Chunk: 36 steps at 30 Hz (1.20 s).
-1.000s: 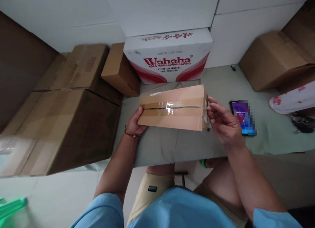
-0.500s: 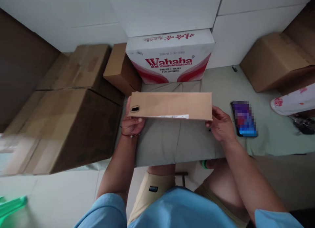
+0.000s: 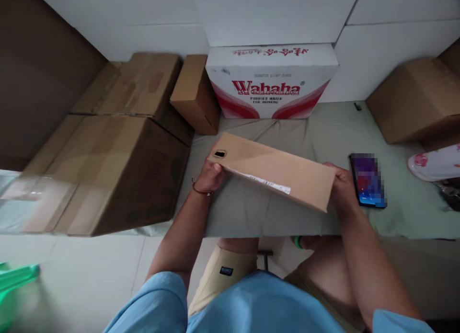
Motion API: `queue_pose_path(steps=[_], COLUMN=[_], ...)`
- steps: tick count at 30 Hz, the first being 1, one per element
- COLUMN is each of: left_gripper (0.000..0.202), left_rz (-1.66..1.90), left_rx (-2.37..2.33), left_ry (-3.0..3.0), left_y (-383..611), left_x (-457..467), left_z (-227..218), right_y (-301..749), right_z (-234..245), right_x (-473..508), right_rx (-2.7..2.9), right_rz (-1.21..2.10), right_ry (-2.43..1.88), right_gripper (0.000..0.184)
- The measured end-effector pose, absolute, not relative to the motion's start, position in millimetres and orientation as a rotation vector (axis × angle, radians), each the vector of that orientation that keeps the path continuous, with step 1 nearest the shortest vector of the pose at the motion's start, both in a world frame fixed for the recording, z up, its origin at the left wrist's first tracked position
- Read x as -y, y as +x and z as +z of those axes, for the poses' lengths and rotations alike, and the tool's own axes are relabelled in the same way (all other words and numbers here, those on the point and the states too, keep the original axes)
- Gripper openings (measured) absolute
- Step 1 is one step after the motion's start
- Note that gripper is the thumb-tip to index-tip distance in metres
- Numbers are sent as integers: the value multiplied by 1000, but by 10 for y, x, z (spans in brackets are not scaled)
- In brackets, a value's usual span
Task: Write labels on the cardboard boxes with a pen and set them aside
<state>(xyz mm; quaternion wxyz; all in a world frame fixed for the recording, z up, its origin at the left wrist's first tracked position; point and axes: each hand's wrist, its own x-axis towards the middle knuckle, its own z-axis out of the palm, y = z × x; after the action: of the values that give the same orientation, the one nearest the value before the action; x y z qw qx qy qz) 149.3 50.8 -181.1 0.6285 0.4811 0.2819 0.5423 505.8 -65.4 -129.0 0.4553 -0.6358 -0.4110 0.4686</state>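
Gripping with the fingers of the left hand point(image 3: 210, 178) and right hand point(image 3: 344, 190) at opposite ends of a long cardboard box point(image 3: 275, 170): bent round it, not spread wide, with the left thumb on the near edge. Cannot tell exactly where the right fingertips press, hidden by the box. Held above the middle of the cloth-covered counter point(image 3: 244, 220), slanting, right end nearer. Judging by this, seems a step of holding and tilting; would call next for firm support at both ends.

Can see around it, by size: at left, a big taped carton point(image 3: 104, 151); at the far side, a white water box point(image 3: 276, 86); at far right, a brown box point(image 3: 409, 100); between carton and water box, a narrow box point(image 3: 190, 79). Just right of the right hand, can see a phone point(image 3: 366, 179); well beyond, a small black piece point(image 3: 357, 106).
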Motion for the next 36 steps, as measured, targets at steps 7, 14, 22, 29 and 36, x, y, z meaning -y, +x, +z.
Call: queue_pose_path(steps=[7, 14, 22, 29, 36], left_gripper=[65, 51, 14, 65, 63], left_rz=[883, 890, 1299, 1011, 885], left_rx=[-578, -777, -1207, -1047, -861], left_ry=[1239, 1431, 1695, 1072, 763], left_y=[1643, 1868, 1911, 2148, 2290], left_x=[-416, -325, 305, 540, 364], left_z=[-1765, -1705, -1090, -1066, -1219], right_y=[4884, 4863, 5420, 5597, 5617], right_z=[-1139, -1240, -1397, -1453, -1296], right_x=[674, 677, 603, 571, 543], right_rx=[1720, 1757, 1736, 2039, 2085], right_rz=[1640, 1490, 242, 189, 384], right_ry=[-1220, -1199, -2098, -2378, -2508], right_gripper=[29, 21, 45, 59, 32])
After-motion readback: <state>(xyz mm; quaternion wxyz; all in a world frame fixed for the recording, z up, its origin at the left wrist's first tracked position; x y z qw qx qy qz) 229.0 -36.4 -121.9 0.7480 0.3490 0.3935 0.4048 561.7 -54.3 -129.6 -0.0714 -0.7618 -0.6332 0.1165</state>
